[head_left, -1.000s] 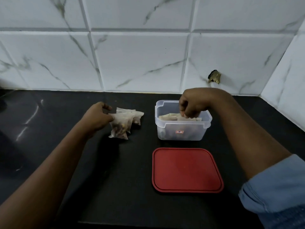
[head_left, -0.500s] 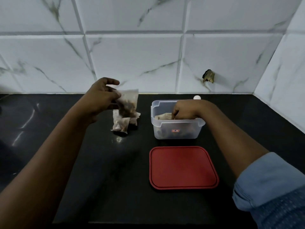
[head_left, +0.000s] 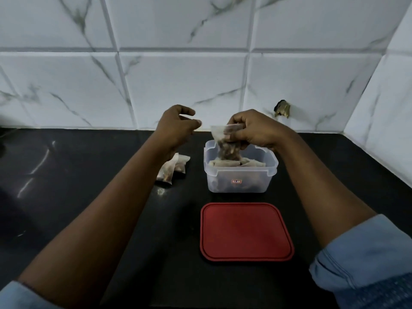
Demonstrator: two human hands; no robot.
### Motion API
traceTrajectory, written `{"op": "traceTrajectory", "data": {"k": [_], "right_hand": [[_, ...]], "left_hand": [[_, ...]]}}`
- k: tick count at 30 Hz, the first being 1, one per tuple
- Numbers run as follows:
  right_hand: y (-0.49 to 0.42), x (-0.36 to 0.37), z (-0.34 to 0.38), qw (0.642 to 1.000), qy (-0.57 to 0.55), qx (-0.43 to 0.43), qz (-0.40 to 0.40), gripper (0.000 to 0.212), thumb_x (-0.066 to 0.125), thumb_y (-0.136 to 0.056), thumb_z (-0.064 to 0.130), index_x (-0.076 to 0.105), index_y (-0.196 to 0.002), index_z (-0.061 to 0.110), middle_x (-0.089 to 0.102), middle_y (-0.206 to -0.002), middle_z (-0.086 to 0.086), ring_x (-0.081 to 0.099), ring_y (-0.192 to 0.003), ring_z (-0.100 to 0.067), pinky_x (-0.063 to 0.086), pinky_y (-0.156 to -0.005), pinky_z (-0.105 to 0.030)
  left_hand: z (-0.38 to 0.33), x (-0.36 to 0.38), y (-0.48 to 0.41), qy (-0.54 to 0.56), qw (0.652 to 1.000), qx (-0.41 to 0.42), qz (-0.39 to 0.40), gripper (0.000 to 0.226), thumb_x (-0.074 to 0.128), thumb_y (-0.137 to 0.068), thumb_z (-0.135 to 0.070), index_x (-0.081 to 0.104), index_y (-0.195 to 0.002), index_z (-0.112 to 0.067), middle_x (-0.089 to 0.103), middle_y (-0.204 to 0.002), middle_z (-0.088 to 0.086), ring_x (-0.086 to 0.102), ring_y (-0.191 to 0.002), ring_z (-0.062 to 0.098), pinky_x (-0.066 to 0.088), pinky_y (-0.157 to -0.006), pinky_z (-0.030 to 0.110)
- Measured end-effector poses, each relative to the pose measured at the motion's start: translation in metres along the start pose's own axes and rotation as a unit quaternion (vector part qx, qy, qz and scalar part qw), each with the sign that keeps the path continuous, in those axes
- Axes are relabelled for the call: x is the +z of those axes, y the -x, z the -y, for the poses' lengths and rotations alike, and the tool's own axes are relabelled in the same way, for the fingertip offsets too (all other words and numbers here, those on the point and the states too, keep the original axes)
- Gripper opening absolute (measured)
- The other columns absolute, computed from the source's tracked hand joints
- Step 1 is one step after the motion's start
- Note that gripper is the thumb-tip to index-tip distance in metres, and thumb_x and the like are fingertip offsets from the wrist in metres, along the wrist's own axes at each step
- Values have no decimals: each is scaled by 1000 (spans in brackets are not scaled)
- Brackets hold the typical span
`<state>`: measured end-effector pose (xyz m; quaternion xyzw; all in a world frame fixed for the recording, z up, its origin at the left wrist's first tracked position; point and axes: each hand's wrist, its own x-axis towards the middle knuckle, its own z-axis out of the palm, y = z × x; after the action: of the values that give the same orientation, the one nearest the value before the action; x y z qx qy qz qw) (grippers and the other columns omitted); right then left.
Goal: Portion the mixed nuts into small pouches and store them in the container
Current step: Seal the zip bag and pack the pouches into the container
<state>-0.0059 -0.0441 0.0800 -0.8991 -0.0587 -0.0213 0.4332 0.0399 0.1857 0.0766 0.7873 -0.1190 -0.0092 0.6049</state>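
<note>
Black counter (head_left: pixel 66 175) runs under it all. Left of the box (head_left: pixel 240 186), the left hand (head_left: pixel 176 128) hangs in the air with loose, bent fingers and holds nothing. Below it, just left of the box, a small pile (head_left: pixel 171 170) of filled pouches lies on the counter. That arm is right above the pile, so a quick move down could knock one away or squash the nuts.

Over the box, one pouch (head_left: pixel 225 143) of nuts hangs, and its bottom looks to dip inside the rim. The box looks nearly full of pouches already, so this one may not lie flat. If it sticks up, the red lid (head_left: pixel 246 231), which lies in front of the box, may not snap on.

The right hand (head_left: pixel 254 132), above the box, pinches the pouch at its top. I cannot tell if the top is sealed. If it is open and tips, nuts could spill.
</note>
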Motion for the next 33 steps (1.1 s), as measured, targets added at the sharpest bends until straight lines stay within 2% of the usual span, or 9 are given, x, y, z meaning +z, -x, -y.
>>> {"op": "traceTrajectory", "data": {"k": [3, 6, 8, 13, 16, 19, 25, 28, 33], "right_hand": [[-2, 0, -11, 997, 47, 54, 41, 16, 78, -91, 4, 71, -105, 8, 77, -97, -17, 78, -82, -28, 66, -79, -45], [-6, 16, -15, 979, 148, 90, 103, 19, 77, -92, 11, 70, -109, 13, 77, -97, -12, 77, -83, -28, 65, -74, -41], [-10, 26, -19, 958, 253, 93, 98, 19, 80, -91, 18, 70, -107, 16, 75, -96, -6, 75, -82, -22, 61, -67, -34], [-9, 14, -7, 956, 292, 8, -14, 16, 83, -85, 13, 70, -94, 18, 71, -94, 2, 67, -85, -16, 51, -68, -29], [-4, 17, 2, 968, 235, 4, 94, 13, 78, -88, 10, 77, -95, 21, 76, -93, 6, 72, -86, -15, 59, -73, -30], [-5, 30, -2, 943, 284, 25, 169, 23, 73, -90, 13, 81, -103, 30, 77, -99, 11, 72, -91, -13, 58, -78, -28], [-3, 21, 1, 999, 23, 1, 39, 13, 68, -97, 5, 76, -106, 6, 78, -95, -13, 76, -86, -25, 65, -82, -39], [-1, 18, 14, 984, -172, -6, 40, 31, 76, -96, 20, 68, -125, 10, 76, -108, -20, 75, -93, -30, 64, -88, -44], [4, 12, 16, 982, -189, -7, 12, 51, 82, -91, 20, 56, -134, 15, 77, -104, -18, 76, -90, -30, 62, -77, -39]], "left_hand": [[22, -20, -3, -79, 993, -1, -84, 28, 72, -91, -24, 64, -118, -18, 69, -102, 1, 63, -80, 14, 51, -66, 28], [57, -44, -16, -172, 977, -71, -109, 37, 69, -75, -46, 64, -108, -29, 68, -107, -1, 66, -98, 24, 57, -89, 46], [84, -54, -28, -217, 966, -108, -95, 44, 66, -63, -54, 65, -98, -26, 68, -101, 2, 65, -99, 29, 56, -91, 49], [90, -55, -9, -187, 971, -139, -50, 38, 75, -86, -17, 56, -117, -7, 62, -101, 10, 60, -83, 19, 45, -60, 32], [98, -56, -10, -154, 976, -152, -29, 43, 77, -85, -6, 55, -122, -2, 66, -96, 19, 63, -65, 21, 45, -42, 28], [98, -59, -8, -120, 981, -145, -44, 46, 79, -85, 1, 54, -123, -3, 68, -98, 20, 68, -64, 24, 54, -42, 29], [58, -64, -3, 5, 995, -94, -23, 31, 78, -88, 2, 61, -110, -11, 70, -105, 21, 71, -69, 24, 64, -64, 38], [21, -41, -2, 87, 995, -51, 12, 32, 77, -89, 2, 62, -116, -8, 69, -100, 17, 72, -71, 20, 63, -61, 34], [-12, 10, 3, 133, 987, -17, 84, 36, 80, -88, -5, 62, -120, -6, 73, -94, 16, 75, -76, 23, 63, -68, 39]]}}
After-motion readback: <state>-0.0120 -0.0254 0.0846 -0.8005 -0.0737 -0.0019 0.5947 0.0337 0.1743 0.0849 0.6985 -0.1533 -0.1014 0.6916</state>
